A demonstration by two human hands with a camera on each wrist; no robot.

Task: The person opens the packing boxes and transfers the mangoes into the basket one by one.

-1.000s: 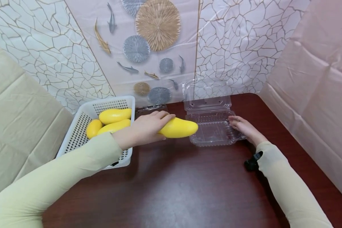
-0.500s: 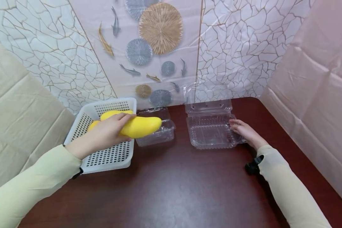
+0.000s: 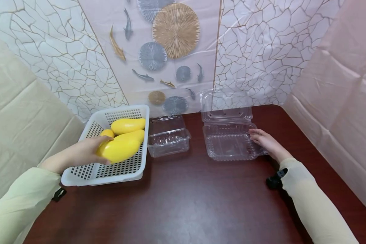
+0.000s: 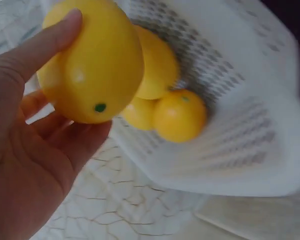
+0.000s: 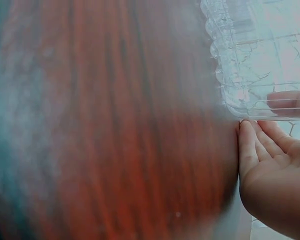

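My left hand (image 3: 83, 154) grips a smooth yellow mango (image 3: 118, 150) over the white basket (image 3: 131, 177). Thumb and fingers lie around its sides in the left wrist view, where a green stem spot marks the end of the held mango (image 4: 102, 60). More yellow mangoes (image 3: 128, 125) lie in the basket, partly hidden behind the held one. On the right, my right hand (image 3: 266, 142) holds the right rim of an open clear plastic clamshell container (image 3: 228, 149). The right wrist view shows the thumb outside its wall and a finger seen through the plastic.
A smaller clear plastic container (image 3: 170, 145) stands open between the basket and the clamshell. All stand on a dark red-brown table (image 3: 183, 203). A patterned cloth wall (image 3: 173, 81) closes the back, with beige cloth at both sides.
My left hand has carried the mango leftward, from beside the clamshell to over the basket. The smaller container is now uncovered. My right hand stays at the clamshell's rim.
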